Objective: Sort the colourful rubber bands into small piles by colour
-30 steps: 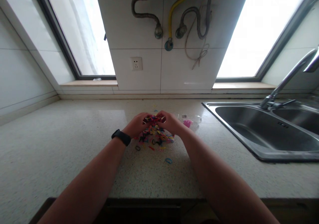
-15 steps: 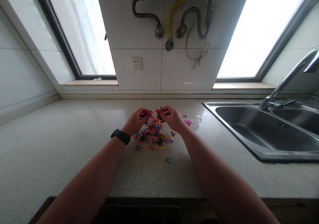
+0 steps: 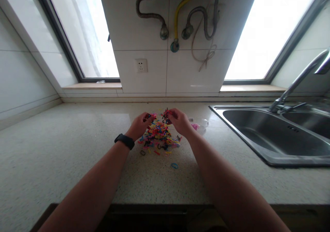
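Observation:
A loose pile of small, many-coloured rubber bands (image 3: 158,133) lies on the speckled countertop (image 3: 77,149). My left hand (image 3: 140,124), below a black wristband (image 3: 124,141), pinches a small bunch of bands at the pile's upper left. Opposite it, my right hand (image 3: 179,120) grips another tangled clump of bands (image 3: 166,115) over the pile's upper right. A gap separates the two hands. Several single bands lie in front, among them a blue band (image 3: 174,165). Behind my right wrist rests a clear plastic container (image 3: 203,123) with a pink part (image 3: 195,126), partly hidden.
On the right a steel sink (image 3: 257,132) with a chrome faucet (image 3: 296,82) is set into the counter. The tiled back wall carries a socket (image 3: 141,65), a yellow pipe (image 3: 177,17) and grey flexible hoses. Windows stand at both sides.
My hands, close together over one clump earlier, have moved apart, each with part of the bands. The pile between them shows more and looks more spread out.

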`<state>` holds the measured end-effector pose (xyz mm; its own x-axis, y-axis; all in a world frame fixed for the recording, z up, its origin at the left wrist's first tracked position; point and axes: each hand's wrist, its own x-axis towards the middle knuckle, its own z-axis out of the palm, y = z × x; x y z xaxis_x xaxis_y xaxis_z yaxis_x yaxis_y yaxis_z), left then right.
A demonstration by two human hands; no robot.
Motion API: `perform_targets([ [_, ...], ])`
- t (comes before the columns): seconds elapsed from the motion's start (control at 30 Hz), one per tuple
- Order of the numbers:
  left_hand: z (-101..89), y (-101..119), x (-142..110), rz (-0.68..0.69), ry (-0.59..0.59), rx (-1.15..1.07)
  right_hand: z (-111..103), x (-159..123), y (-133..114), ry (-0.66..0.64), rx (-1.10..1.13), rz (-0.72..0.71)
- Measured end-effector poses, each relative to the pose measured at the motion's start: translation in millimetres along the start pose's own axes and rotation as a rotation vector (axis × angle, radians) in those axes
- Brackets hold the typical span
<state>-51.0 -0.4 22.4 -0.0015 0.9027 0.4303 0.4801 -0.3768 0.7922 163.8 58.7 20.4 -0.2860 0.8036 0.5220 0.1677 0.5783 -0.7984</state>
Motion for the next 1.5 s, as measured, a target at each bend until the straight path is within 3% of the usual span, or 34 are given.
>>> perform_targets([
  [0.27,2.3,-13,3,-0.003,-0.005,-0.067,-1,0,3,-0.016,-0.064,0.033],
  [0.57,-0.7,-5,2,0.078,-0.057,0.038,-2,-3,-7,-0.050,-0.132,-0.041],
  [0.77,-5.1,4,-2,0.119,-0.162,0.082,-10,-9,-20,-0.350,-0.224,-0.044],
  [0.9,-14.7,4,-6,0.208,-0.345,0.209,-21,-14,-27,-0.597,-0.398,-0.134],
  [1.03,-19.6,0,-9,0.266,-0.486,0.398,-25,-21,-23,-0.707,-0.571,-0.086],
  [1.27,-9.3,-4,-8,0.293,-0.531,0.511,-20,-20,-25,-0.756,-0.667,-0.101],
  [1.5,-2.1,9,-7,0.333,-0.485,0.501,-8,-21,-35,-0.652,-0.606,-0.175],
])
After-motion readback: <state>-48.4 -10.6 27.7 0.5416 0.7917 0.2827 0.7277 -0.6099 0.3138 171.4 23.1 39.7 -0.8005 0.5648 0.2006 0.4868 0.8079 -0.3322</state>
